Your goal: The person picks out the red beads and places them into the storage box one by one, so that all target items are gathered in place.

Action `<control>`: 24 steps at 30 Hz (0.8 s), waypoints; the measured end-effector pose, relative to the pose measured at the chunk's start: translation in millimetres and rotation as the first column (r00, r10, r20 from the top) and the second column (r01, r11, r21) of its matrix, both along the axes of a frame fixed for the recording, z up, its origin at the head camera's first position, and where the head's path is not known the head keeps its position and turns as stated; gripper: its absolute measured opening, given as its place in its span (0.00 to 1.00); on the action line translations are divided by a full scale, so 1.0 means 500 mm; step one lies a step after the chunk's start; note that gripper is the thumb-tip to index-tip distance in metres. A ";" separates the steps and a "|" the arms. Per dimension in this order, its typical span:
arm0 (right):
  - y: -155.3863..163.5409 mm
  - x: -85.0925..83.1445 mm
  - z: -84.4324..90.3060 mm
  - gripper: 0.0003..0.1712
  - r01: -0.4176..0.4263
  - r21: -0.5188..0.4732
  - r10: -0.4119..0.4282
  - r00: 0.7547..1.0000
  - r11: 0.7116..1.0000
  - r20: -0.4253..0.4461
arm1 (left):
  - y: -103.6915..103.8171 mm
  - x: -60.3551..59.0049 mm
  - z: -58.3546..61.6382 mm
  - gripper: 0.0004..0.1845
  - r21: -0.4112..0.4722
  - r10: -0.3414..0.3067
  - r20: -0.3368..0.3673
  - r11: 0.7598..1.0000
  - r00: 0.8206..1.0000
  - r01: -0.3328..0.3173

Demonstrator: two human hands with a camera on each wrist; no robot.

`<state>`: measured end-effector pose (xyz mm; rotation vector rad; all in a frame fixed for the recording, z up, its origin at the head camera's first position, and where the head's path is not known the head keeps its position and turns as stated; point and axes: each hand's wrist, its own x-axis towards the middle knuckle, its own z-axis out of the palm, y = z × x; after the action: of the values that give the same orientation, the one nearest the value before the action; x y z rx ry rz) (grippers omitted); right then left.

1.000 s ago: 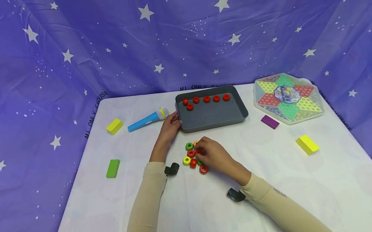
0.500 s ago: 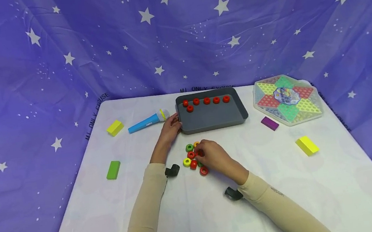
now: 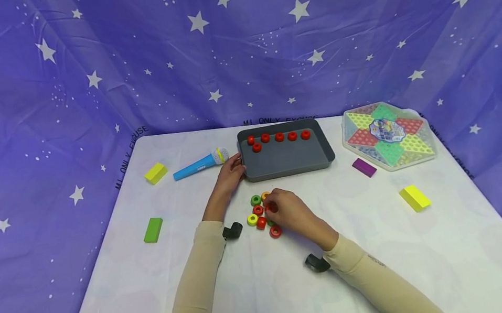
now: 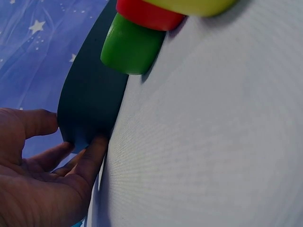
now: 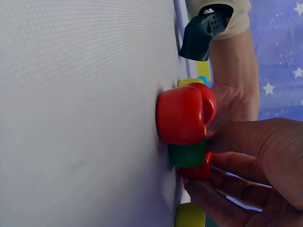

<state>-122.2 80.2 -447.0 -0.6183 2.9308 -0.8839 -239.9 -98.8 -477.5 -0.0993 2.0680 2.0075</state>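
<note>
The right hand (image 3: 288,209) lay over a cluster of coloured rings (image 3: 258,209) on the white table (image 3: 250,294), its fingers (image 5: 236,137) curled and pinching a red ring (image 3: 271,207) at the cluster's right side. A second red ring (image 3: 275,231) lay just nearer. Beyond the cluster, the left hand (image 3: 230,172) rested at the near-left corner of the grey tray (image 3: 286,159), fingers relaxed and touching its wall. Six red rings (image 3: 279,137) sat along the tray's far side. A blue toy microphone (image 3: 199,164) lay left of the tray.

Bright, even light, soft shadows; wrist views blur up close.
</note>
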 end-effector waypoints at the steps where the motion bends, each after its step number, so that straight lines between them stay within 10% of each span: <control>1: 0.002 0.000 0.001 0.09 0.002 -0.005 -0.002 1.000 1.000 -0.001 | 0.000 0.000 0.000 0.29 -0.001 0.002 0.002 1.000 1.000 -0.002; 24: 0.101 -0.073 0.077 0.09 0.116 -0.212 -0.120 0.993 0.970 -0.004 | 0.000 -0.003 -0.003 0.29 0.013 0.004 0.021 1.000 1.000 -0.004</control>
<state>-158.7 130.8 -408.5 -0.4629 2.9374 -1.2205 -241.5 -98.9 -479.1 -0.1215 2.0430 2.0140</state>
